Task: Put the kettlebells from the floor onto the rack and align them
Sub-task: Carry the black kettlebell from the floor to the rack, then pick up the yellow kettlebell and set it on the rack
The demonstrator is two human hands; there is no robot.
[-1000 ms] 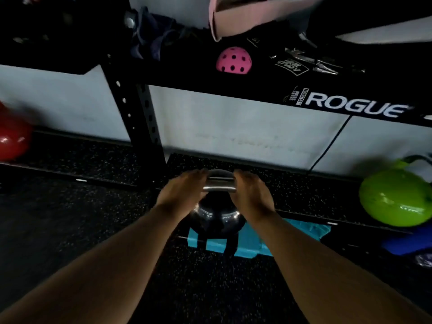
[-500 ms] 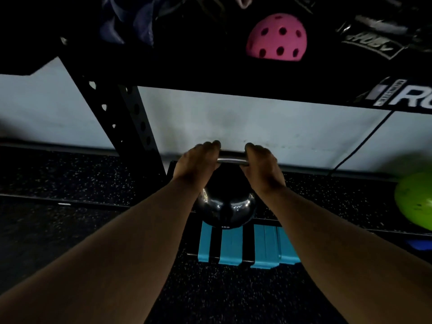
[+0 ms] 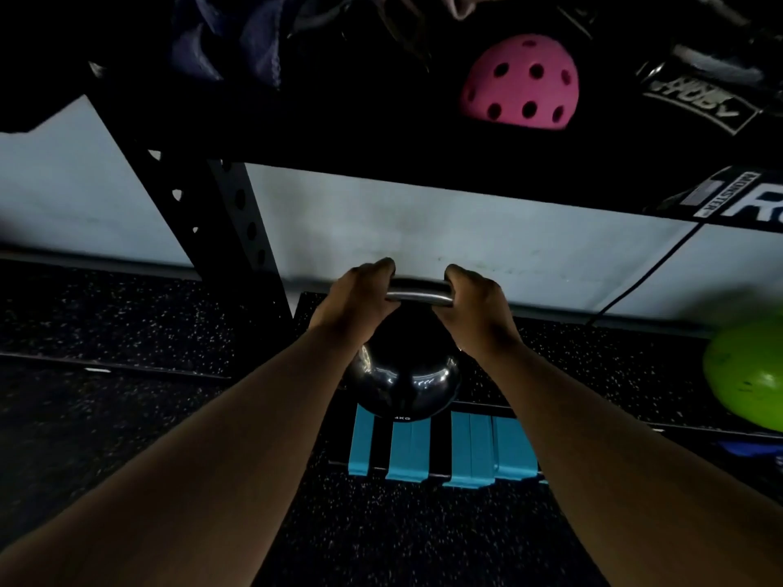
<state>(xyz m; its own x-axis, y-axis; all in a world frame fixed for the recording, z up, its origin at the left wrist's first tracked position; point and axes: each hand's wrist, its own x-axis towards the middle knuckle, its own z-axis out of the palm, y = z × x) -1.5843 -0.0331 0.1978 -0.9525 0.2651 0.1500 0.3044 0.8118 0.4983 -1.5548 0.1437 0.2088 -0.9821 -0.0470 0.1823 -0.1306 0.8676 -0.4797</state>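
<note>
Both hands on one bell here: the left hand [image 3: 358, 296] and right hand [image 3: 476, 307] each have a clenched grip on the steel handle of the black kettlebell [image 3: 404, 381], knuckles up, bar showing between them. The bell hangs over the low rack shelf [image 3: 593, 345], just right of the black upright [image 3: 220, 222], with blue strips [image 3: 470, 453] at the shelf's front edge below it. Whether its base is already touching down, the dim light won't let me say. So this one is nearly placed, not yet released. A green kettlebell [image 3: 745, 374] sits further right, seemingly on the same shelf. Lining them up is left; any others on the floor are out of frame.
</note>
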